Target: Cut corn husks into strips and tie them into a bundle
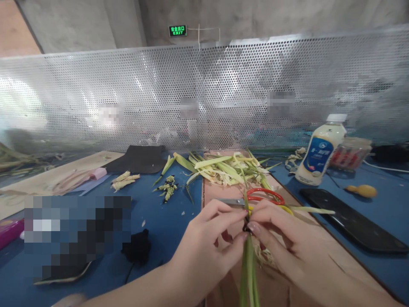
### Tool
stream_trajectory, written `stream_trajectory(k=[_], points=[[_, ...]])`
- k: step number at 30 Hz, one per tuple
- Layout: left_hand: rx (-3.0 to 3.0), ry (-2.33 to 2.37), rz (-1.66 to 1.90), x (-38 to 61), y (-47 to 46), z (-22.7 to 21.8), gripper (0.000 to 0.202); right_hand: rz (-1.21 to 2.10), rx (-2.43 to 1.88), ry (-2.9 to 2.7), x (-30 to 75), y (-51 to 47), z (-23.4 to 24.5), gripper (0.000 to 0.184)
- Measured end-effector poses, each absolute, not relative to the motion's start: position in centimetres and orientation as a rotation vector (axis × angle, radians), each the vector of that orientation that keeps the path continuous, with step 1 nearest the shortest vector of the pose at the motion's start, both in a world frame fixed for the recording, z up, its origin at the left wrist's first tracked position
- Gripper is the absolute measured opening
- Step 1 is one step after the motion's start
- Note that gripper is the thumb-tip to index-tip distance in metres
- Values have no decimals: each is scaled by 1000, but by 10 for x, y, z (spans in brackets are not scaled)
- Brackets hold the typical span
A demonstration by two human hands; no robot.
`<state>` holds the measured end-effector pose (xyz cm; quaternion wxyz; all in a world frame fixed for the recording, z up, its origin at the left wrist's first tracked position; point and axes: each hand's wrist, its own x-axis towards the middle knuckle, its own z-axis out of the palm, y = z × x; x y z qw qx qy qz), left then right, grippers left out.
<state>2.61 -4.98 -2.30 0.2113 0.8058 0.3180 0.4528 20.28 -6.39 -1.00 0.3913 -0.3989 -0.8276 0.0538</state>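
My left hand [212, 238] and my right hand [286, 241] meet over the board, pinching a bundle of long green leaf strips [248, 273]. A small dark piece, perhaps a tie, shows between the fingertips; its kind is partly hidden. The strips hang down toward me, and a narrow tip pokes up above the fingers. Just behind the hands lie scissors with red handles [271, 195], their blade pointing left. A yellow handle [284, 209] shows partly behind my right hand. Pale fibres [265, 254] lie under the right palm.
Cut leaves [228, 164] are heaped at the board's far end. To the right are a phone [354, 219], a milky drink bottle [322, 149] and a clear tub [349, 154]. Leftward lie braided green pieces [168, 188], pale husk pieces [125, 181] and a black lump [137, 247]. A perforated metal screen [153, 98] stands behind.
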Motion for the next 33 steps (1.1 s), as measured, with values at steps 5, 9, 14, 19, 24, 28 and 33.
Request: stream_trajectory(k=[5,9,14,19,24,28,33], points=[[2221,881,1284,27,-50,-24,24,61,-1012,-2133,203,-64,-10,12],[2203,904,1295,27,-49,-23,19,47,-1037,-2156,204,-64,-14,10],[2192,893,1308,27,-47,-22,19,-16,-1054,-2165,205,-64,-16,10],[2203,929,1289,26,-47,-22,19,-37,-1086,-2151,205,-65,-17,11],[2209,964,1247,25,-46,-25,17,-23,-1167,-2172,205,-65,-19,12],[2176,1028,1215,26,-46,-25,13,-128,-1185,-2160,204,-65,-18,13],[2020,1052,1081,29,-47,-19,6,-255,-1140,-2220,205,-66,-16,13]])
